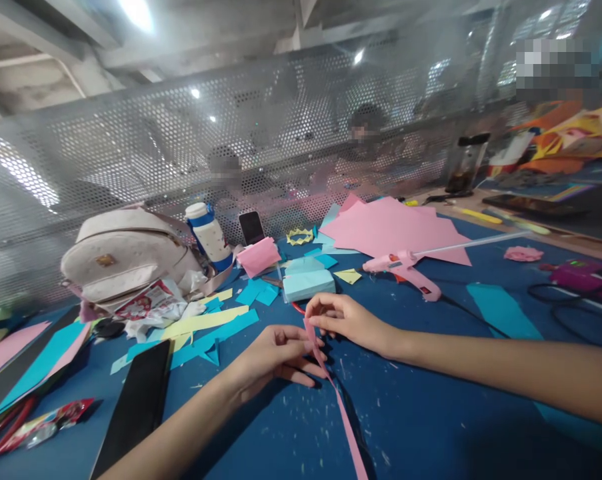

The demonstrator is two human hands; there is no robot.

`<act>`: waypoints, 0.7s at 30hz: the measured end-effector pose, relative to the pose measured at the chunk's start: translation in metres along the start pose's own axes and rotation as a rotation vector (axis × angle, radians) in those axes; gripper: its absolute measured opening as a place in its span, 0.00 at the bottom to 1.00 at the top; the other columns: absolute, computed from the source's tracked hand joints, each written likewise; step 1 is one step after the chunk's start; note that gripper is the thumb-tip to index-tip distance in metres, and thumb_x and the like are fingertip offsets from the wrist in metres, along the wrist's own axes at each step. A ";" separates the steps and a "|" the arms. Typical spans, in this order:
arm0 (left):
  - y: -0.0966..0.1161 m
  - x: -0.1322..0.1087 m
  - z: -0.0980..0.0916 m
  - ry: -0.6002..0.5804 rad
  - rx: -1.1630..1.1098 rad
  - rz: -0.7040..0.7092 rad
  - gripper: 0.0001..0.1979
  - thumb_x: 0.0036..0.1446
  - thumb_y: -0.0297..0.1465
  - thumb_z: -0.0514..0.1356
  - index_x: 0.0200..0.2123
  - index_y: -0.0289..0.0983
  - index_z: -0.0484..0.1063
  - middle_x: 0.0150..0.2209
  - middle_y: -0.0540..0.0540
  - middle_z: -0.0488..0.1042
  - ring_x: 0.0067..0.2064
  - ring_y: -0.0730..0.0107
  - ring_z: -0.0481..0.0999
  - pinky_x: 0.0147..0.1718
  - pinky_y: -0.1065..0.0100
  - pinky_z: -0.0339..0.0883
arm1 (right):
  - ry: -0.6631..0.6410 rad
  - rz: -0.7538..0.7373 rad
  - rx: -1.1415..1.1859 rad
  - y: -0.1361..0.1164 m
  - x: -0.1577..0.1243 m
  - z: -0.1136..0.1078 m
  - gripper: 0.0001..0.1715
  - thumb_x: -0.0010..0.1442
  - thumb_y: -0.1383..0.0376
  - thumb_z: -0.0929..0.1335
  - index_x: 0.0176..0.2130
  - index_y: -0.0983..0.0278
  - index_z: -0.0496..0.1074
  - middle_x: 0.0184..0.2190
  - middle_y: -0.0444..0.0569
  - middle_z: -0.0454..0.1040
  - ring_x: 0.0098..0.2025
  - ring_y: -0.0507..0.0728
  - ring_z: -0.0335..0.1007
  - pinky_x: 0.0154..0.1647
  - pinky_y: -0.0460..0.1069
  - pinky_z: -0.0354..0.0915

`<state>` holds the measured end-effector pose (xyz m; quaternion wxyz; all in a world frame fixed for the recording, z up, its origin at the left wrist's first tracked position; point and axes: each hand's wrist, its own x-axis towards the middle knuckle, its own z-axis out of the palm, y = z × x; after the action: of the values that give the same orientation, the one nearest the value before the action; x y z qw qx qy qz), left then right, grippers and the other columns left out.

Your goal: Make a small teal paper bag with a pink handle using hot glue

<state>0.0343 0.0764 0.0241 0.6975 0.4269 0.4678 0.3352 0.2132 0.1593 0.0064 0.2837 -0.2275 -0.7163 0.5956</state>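
Note:
A long narrow pink paper strip (341, 408) runs from between my hands down toward the near edge of the blue table (431, 413). My left hand (275, 353) pinches the strip near its upper end, fingers closed on it. My right hand (343, 319) meets it from the right and also pinches the strip's top end with thumb and fingertips. Both hands hover just above the table, in front of a light blue paper block (308, 283).
A pink glue gun (405, 269) with its cord lies behind my right hand, next to large pink sheets (391, 227). A white backpack (123, 253), a bottle (209, 233), a propped phone (252, 227), paper scraps and a black phone (138, 400) lie left. A perforated metal screen (181, 147) stands behind.

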 end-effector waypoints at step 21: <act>-0.006 -0.001 -0.005 -0.039 0.079 0.024 0.18 0.55 0.35 0.64 0.45 0.28 0.74 0.39 0.35 0.79 0.37 0.61 0.82 0.34 0.70 0.75 | 0.050 -0.080 -0.077 0.003 -0.005 0.004 0.12 0.57 0.64 0.68 0.43 0.65 0.69 0.39 0.48 0.72 0.35 0.51 0.68 0.30 0.45 0.65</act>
<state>0.0298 0.0749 0.0183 0.6850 0.4663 0.4618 0.3164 0.2143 0.1537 0.0022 0.3161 -0.2244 -0.7398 0.5500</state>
